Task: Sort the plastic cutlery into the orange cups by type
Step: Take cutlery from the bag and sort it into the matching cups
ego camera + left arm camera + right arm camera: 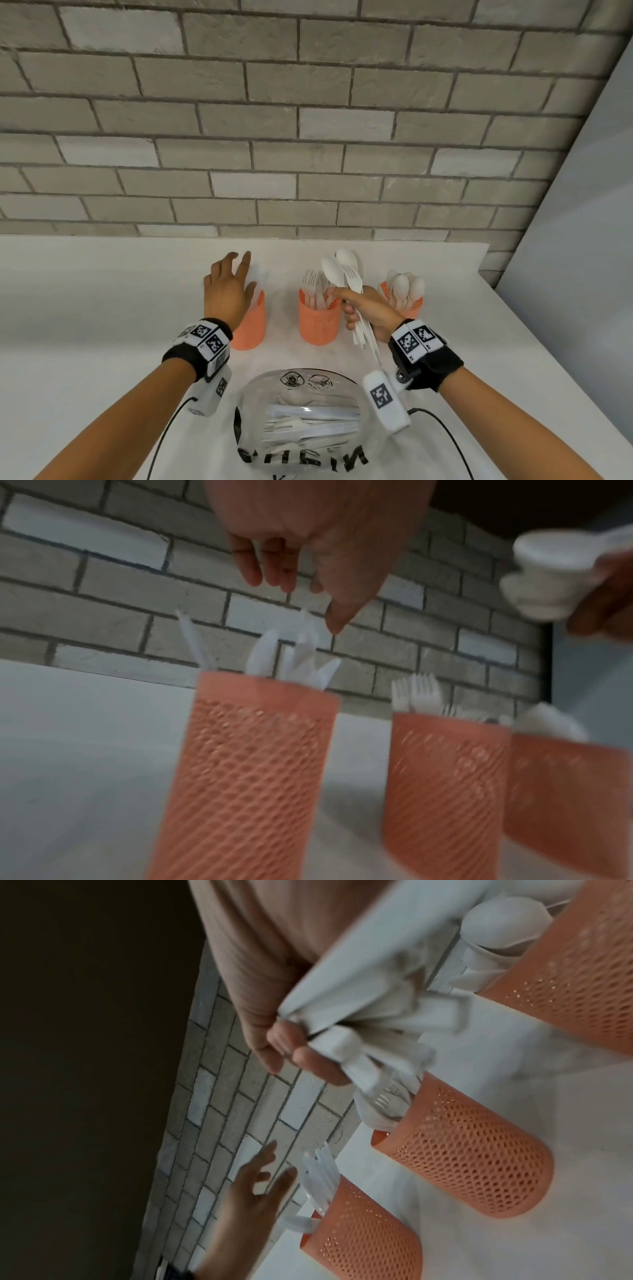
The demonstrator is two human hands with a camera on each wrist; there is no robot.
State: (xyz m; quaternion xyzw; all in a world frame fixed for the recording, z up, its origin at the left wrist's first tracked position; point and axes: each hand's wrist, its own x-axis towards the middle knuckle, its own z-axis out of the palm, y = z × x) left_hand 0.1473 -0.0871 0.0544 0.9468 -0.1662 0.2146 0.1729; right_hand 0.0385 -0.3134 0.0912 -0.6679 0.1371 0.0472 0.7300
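Three orange mesh cups stand in a row on the white counter. The left cup (251,323) (253,772) holds white knives (263,656). Forks (313,282) fill the middle cup (318,323) (469,1153). The right cup (412,306) holds spoons (406,286). My left hand (229,287) (308,569) hovers just above the knife cup, fingers spread and empty. My right hand (363,308) (291,1047) grips a bundle of white cutlery (346,274), spoon bowls and a fork head up, between the middle and right cups.
A clear plastic bag (301,421) with more white cutlery lies on the counter (102,308) near me. A grey brick wall (308,120) rises right behind the cups. A pale panel (582,240) borders the counter on the right.
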